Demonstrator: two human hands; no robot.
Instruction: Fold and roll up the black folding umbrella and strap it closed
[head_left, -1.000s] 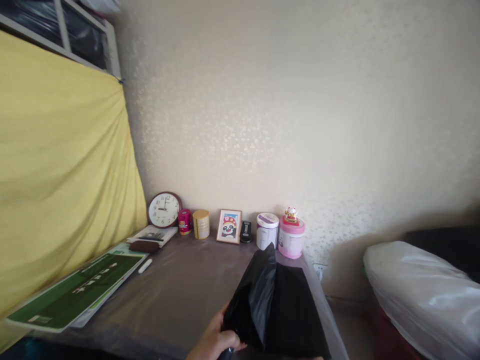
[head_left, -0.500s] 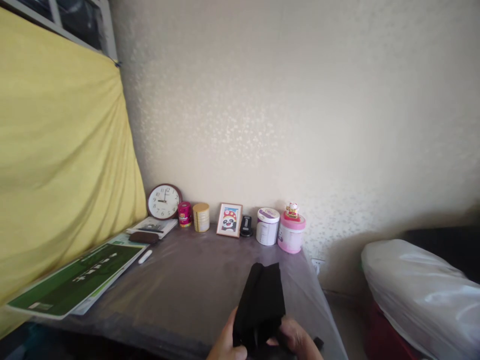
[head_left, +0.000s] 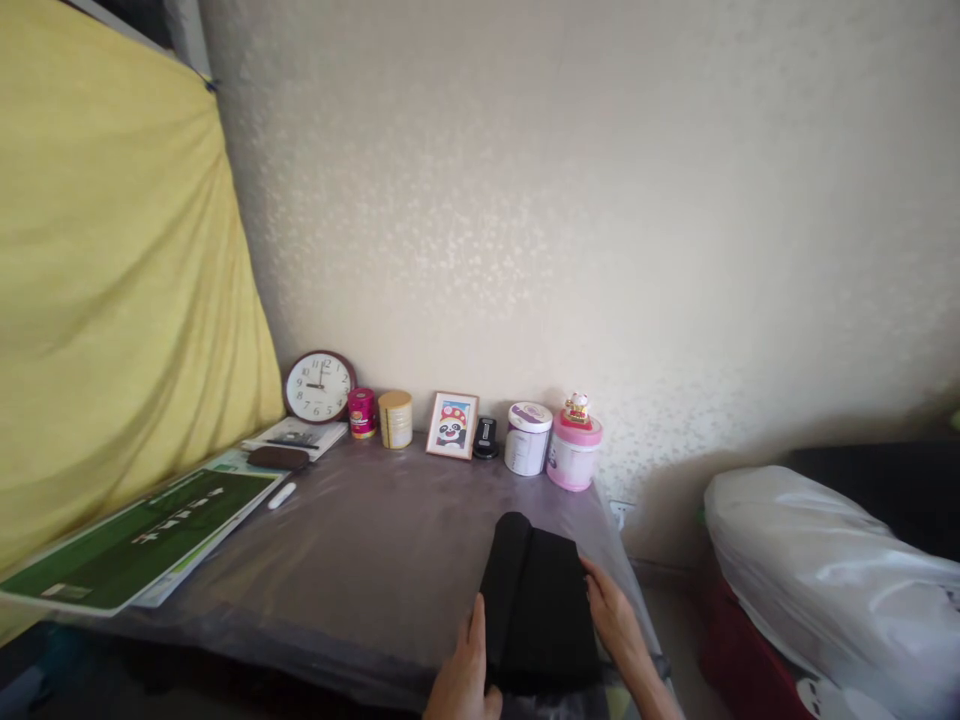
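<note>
Over the table's near right part, both hands hold a black folded case (head_left: pixel 546 610) with a matte surface and a thicker rounded ridge along its left side. Its exact kind I cannot tell. My left hand (head_left: pixel 466 668) grips the lower left edge, thumb towards the near end and fingers along the side. On the opposite side, my right hand (head_left: pixel 616 615) clasps the right edge, its fingertips near the far corner. Part of each hand is hidden by the case. A small dark piece (head_left: pixel 661 667) shows beyond my right wrist at the table's edge.
Along the wall stand a clock (head_left: pixel 321 387), pink tin (head_left: pixel 362 414), yellow-lidded can (head_left: pixel 396 420), panda picture frame (head_left: pixel 452 426), black stapler-like object (head_left: pixel 486 438), white tub (head_left: pixel 528 440) and pink tub (head_left: pixel 574 455) with a cat figurine. Left lies a green board (head_left: pixel 150 535); right, a plastic-covered bundle (head_left: pixel 825 560).
The black case has turned so that its broad top face shows flatter. My right hand has shifted from its near end to its right edge. The view has moved slightly.
</note>
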